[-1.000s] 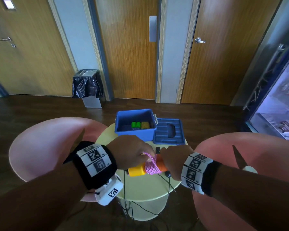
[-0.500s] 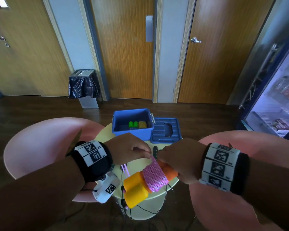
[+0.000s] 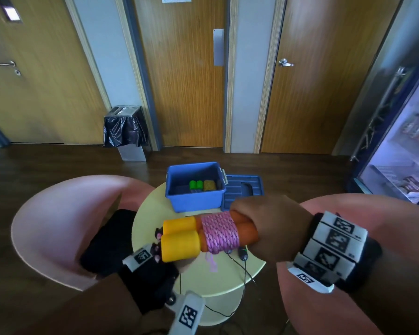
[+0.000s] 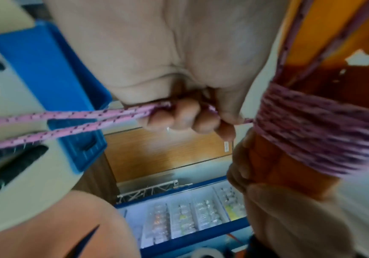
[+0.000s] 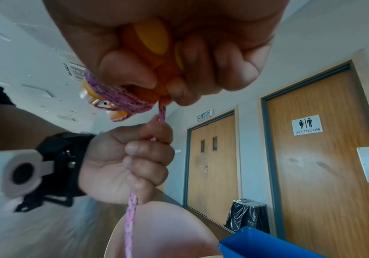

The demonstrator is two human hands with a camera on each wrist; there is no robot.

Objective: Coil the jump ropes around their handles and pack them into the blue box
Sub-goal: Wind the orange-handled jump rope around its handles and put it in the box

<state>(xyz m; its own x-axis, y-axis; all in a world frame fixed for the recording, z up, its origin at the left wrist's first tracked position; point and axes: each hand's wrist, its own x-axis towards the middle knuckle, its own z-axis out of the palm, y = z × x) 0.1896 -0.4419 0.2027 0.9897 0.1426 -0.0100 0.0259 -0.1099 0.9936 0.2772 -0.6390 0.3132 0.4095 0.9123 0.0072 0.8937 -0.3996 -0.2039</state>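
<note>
While gripping the butt ends of the paired orange handles (image 3: 246,232) in the right hand (image 3: 270,224), fingers curled tightly round both, and holding them level above the round yellow table (image 3: 153,213). Pinching the doubled pink jump rope (image 4: 73,122) in the left hand (image 5: 126,162), fingers closed in a fist round it, just under the pink coil (image 3: 219,232) already wound about the middle of the handles. Judging the winding to be nearly finished, with a loose tail hanging below. Keeping the tail taut and laying each further turn flat beside the last, not over the yellow caps (image 3: 179,238), probably serving best; tucking the end under a turn likely preventing unravelling. Waiting open on the far side of the table, the blue box (image 3: 195,200), already holding a green-handled bundle (image 3: 196,184) and a yellowish one, its lid (image 3: 242,192) lying touching its right side. Flanking the table, two pink chairs (image 3: 58,221); standing beyond on dark wooden flooring, a lined bin (image 3: 126,128), wooden doors, one marked as a restroom, and a glass-fronted fridge (image 3: 406,151) at right.
</note>
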